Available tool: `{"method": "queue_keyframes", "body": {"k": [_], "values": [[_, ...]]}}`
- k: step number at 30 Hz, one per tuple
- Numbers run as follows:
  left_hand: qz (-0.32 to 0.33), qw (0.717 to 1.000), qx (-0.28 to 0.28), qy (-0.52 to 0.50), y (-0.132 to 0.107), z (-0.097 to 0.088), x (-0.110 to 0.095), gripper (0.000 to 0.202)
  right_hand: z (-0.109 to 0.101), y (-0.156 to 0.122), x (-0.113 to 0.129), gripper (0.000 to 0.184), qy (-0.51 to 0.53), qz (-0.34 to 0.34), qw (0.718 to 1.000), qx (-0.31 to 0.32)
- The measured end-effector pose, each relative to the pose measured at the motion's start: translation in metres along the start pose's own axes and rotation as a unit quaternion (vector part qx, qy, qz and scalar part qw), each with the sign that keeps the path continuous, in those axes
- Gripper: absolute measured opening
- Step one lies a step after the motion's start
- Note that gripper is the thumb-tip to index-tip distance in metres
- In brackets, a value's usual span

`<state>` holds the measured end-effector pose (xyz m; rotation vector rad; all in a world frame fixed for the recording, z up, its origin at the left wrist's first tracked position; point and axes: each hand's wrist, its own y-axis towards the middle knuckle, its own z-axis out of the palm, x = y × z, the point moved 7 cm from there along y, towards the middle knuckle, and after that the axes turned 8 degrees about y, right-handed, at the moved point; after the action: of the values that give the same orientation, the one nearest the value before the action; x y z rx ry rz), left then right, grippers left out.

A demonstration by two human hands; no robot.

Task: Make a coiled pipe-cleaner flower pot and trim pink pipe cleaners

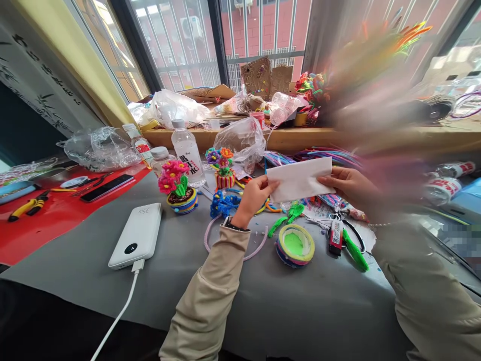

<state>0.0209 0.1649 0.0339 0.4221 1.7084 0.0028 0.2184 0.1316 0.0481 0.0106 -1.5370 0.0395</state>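
Head view: pinching white sheet (298, 179) at opposite ends with left hand (252, 199) and right hand (347, 181), above gray tabletop (330, 306). Might tear or crease if tugged unevenly; might knock blue flowers (221, 205) if lowered carelessly.

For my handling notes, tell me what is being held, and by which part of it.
A white sheet, perhaps paper or tissue: the left grip has it by its left end, the right grip by its right end.
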Motion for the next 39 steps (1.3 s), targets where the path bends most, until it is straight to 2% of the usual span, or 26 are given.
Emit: {"method": "queue_keyframes", "body": {"k": [2, 5, 7, 10, 13, 18, 21, 24, 26, 30, 34, 37, 39], "values": [[0.023, 1.000, -0.004, 0.001, 0.000, -0.001, -0.004, 0.034, -0.003, 0.001, 0.000, 0.036, 0.006, -0.009, 1.000, 0.002], [0.061, 0.998, -0.012, 0.024, 0.000, -0.004, -0.011, 0.026, -0.006, 0.000, 0.003, 0.022, -0.006, -0.015, 1.000, -0.006], [0.071, 0.996, -0.028, 0.044, -0.001, -0.007, -0.014, 0.030, -0.004, -0.001, 0.006, 0.017, -0.007, -0.022, 1.000, -0.002], [0.070, 0.995, -0.054, 0.053, -0.003, -0.012, -0.014, 0.035, -0.002, -0.002, 0.008, 0.016, 0.000, -0.032, 0.999, 0.007], [0.072, 0.994, -0.051, 0.058, -0.003, -0.012, -0.014, 0.034, -0.003, -0.002, 0.007, 0.014, 0.004, -0.032, 0.999, 0.010], [0.122, 0.989, -0.043, 0.077, -0.006, -0.010, -0.027, 0.037, -0.003, -0.001, 0.002, 0.010, 0.024, -0.015, 0.999, 0.040], [0.135, 0.986, -0.049, 0.080, -0.006, -0.011, -0.032, 0.036, -0.003, 0.000, 0.003, 0.015, 0.047, -0.019, 0.997, 0.062], [0.140, 0.985, -0.036, 0.096, -0.008, -0.009, -0.034, 0.035, -0.001, -0.001, 0.006, 0.030, 0.064, -0.019, 0.995, 0.080], [0.142, 0.984, -0.024, 0.107, -0.010, -0.007, -0.035, 0.033, -0.002, -0.002, 0.008, 0.034, 0.028, -0.025, 0.997, 0.060], [0.142, 0.984, -0.018, 0.107, -0.013, -0.002, -0.037, 0.024, -0.005, -0.004, 0.014, 0.027, -0.119, -0.054, 0.991, -0.002], [0.127, 0.986, -0.053, 0.091, -0.011, -0.005, -0.032, 0.018, -0.003, -0.003, 0.019, 0.031, -0.127, -0.098, 0.987, -0.006], [0.096, 0.993, -0.055, 0.048, -0.007, -0.006, -0.024, 0.033, -0.006, -0.002, 0.018, 0.044, -0.087, -0.087, 0.992, -0.016], [0.073, 0.995, -0.063, 0.029, -0.005, -0.008, -0.020, 0.044, -0.007, -0.002, 0.016, 0.042, -0.081, -0.068, 0.994, -0.018]]}}
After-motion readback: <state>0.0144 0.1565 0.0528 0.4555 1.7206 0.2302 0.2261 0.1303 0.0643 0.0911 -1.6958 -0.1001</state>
